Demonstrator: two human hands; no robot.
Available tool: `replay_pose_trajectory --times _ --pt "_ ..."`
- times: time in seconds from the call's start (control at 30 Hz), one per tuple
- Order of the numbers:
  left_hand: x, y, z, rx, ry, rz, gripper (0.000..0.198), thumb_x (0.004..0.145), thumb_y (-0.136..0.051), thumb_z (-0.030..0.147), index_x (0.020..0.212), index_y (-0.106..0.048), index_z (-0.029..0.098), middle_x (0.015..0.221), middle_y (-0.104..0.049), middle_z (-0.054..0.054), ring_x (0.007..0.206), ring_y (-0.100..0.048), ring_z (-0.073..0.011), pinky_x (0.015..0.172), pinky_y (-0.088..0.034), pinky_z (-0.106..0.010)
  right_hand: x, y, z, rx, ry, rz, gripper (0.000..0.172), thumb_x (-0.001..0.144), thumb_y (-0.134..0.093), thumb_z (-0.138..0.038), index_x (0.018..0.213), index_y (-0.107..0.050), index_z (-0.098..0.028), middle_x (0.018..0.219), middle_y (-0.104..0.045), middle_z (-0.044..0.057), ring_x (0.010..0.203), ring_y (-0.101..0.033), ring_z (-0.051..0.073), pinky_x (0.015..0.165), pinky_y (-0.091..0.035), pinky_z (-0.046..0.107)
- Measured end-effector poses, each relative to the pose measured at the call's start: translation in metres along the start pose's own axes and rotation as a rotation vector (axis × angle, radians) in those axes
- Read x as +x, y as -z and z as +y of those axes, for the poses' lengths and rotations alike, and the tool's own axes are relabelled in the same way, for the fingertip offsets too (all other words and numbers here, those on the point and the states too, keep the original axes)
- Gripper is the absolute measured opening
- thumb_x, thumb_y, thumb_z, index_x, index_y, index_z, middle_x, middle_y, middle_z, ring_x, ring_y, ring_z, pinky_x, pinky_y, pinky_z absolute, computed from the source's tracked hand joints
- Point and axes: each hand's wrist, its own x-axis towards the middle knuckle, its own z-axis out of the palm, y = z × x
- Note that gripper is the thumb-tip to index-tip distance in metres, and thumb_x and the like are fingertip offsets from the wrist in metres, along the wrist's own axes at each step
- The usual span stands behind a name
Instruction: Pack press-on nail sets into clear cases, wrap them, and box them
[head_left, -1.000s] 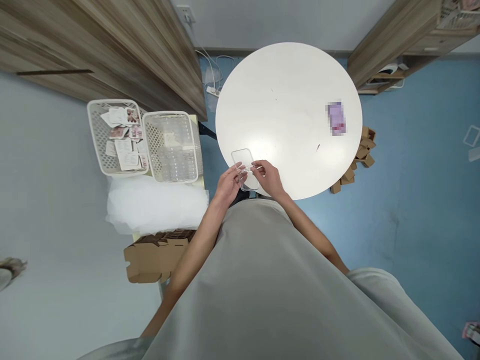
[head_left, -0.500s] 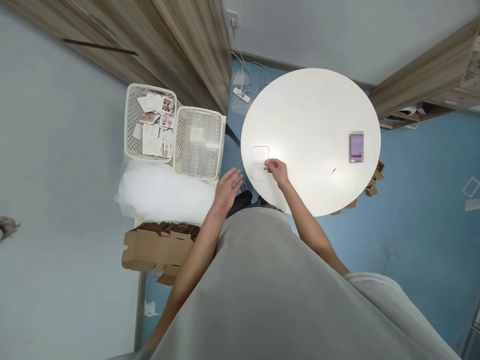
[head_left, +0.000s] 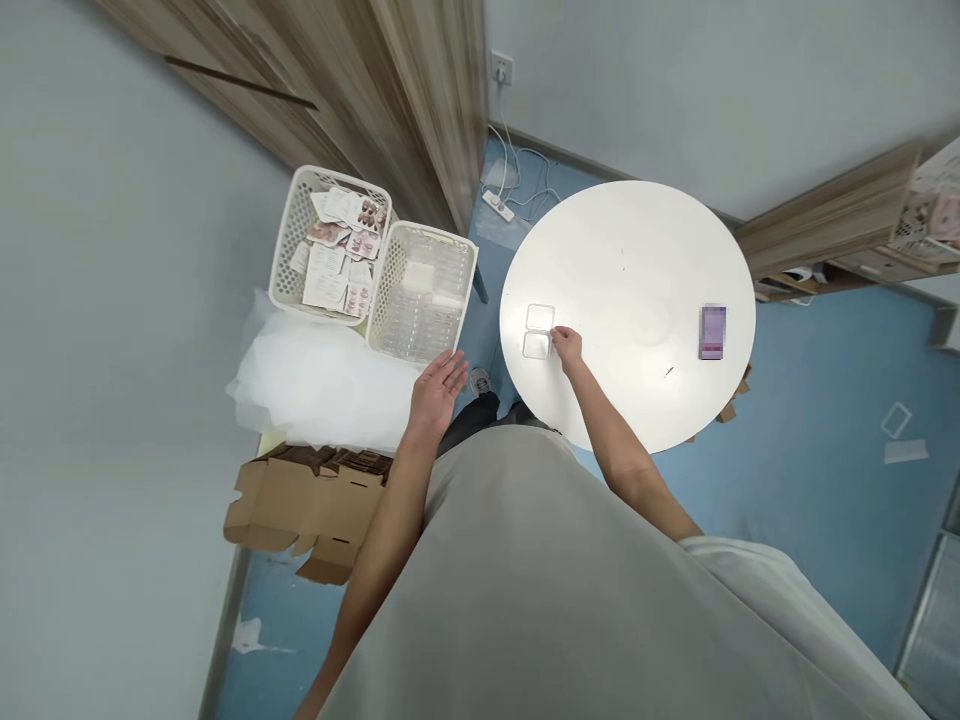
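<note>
On the left part of the round white table (head_left: 637, 240) lies a clear plastic case (head_left: 537, 345), unfolded into two halves. My right hand (head_left: 568, 345) is at the case's right edge near the hinge, its fingers pinched together on it. My left hand (head_left: 437, 390) is off the table, fingers spread and holding nothing, just below the front edge of a white basket of clear cases (head_left: 424, 290). Beside that basket stands another white basket (head_left: 285, 260) with printed cards and packets (head_left: 328, 272) inside.
A purple phone-like object (head_left: 712, 332) lies on the table's right side. White wrapping (head_left: 322, 385) and folded brown cardboard boxes (head_left: 307, 505) are at the left. A power strip (head_left: 497, 206) with cables lies on the floor behind the table.
The view has shifted. My left hand has moved toward the basket of clear cases. My right hand stays at the edge of the unfolded case.
</note>
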Motion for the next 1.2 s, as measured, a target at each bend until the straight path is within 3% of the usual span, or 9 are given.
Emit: replay_pose_trajectory --times 0.17,0.33,0.5,0.63,0.77,0.93,1.07,1.2 --pt "0.024 0.019 0.019 -0.026 -0.077 0.002 0.036 0.088 -0.085 0.029 0.123 -0.076 0.022 0.145 -0.075 -0.015 0.137 -0.072 -0.0275 0.123 -0.056 -0.043 -0.027 0.009 -0.015 0.044 -0.041 0.033 0.030 0.086 -0.071 -0.041 0.109 -0.074 -0.020 0.124 -0.079 0.013 0.111 -0.071 0.024 0.100 -0.059 0.041" --pt "0.075 0.059 0.054 0.092 -0.249 0.125 0.034 0.090 -0.080 0.030 0.123 -0.074 0.022 0.144 -0.075 -0.015 0.132 -0.074 -0.0257 0.121 -0.055 -0.044 -0.073 0.003 -0.037 0.135 0.011 -0.051 0.035 0.084 -0.076 -0.048 0.107 -0.076 -0.021 0.117 -0.080 0.011 0.110 -0.073 0.025 0.103 -0.058 0.044" --pt "0.140 0.096 0.108 0.528 -0.490 0.305 0.041 0.090 -0.068 0.017 0.131 -0.070 0.017 0.144 -0.073 -0.017 0.135 -0.070 -0.0259 0.124 -0.051 -0.043 -0.123 -0.011 -0.062 0.161 0.070 -0.127 0.045 0.085 -0.080 -0.059 0.112 -0.078 -0.023 0.122 -0.082 0.011 0.112 -0.077 0.026 0.104 -0.057 0.045" --pt "0.179 0.107 0.144 0.966 -0.527 0.355 0.048 0.086 -0.071 0.014 0.134 -0.070 0.012 0.147 -0.067 -0.023 0.139 -0.065 -0.0357 0.130 -0.042 -0.053 -0.151 -0.026 -0.079 0.174 0.079 -0.174 0.052 0.085 -0.081 -0.066 0.114 -0.078 -0.023 0.119 -0.084 0.012 0.109 -0.079 0.026 0.103 -0.058 0.044" --pt "0.202 0.096 0.162 1.094 -0.556 0.299 0.051 0.086 -0.073 0.013 0.137 -0.069 0.013 0.149 -0.064 -0.024 0.146 -0.060 -0.0390 0.131 -0.040 -0.052 -0.165 -0.037 -0.092 0.160 0.078 -0.188 0.052 0.082 -0.084 -0.067 0.111 -0.079 -0.024 0.115 -0.085 0.011 0.105 -0.079 0.026 0.100 -0.059 0.043" --pt "0.220 0.059 0.177 1.065 -0.567 0.238 0.053 0.088 -0.079 0.013 0.139 -0.064 0.011 0.152 -0.061 -0.024 0.151 -0.055 -0.0397 0.134 -0.036 -0.052 -0.177 -0.043 -0.109 0.147 0.099 -0.181 0.050 0.085 -0.083 -0.067 0.111 -0.079 -0.024 0.113 -0.084 0.009 0.105 -0.079 0.026 0.101 -0.059 0.043" --pt "0.217 0.031 0.189 0.859 -0.543 0.189 0.040 0.092 -0.082 0.013 0.125 -0.060 0.007 0.143 -0.062 -0.020 0.156 -0.046 -0.0387 0.133 -0.035 -0.047 -0.186 -0.044 -0.124 0.157 0.130 -0.172 0.047 0.088 -0.082 -0.064 0.113 -0.079 -0.025 0.112 -0.084 0.008 0.106 -0.079 0.026 0.103 -0.058 0.044" --pt "0.207 0.017 0.194 0.852 -0.561 0.100 0.039 0.093 -0.088 0.025 0.116 -0.059 0.014 0.144 -0.060 -0.020 0.154 -0.048 -0.0397 0.124 -0.048 -0.045 -0.195 -0.045 -0.137 0.184 0.159 -0.167 0.046 0.089 -0.082 -0.064 0.113 -0.079 -0.026 0.112 -0.084 0.008 0.105 -0.079 0.026 0.104 -0.058 0.044"
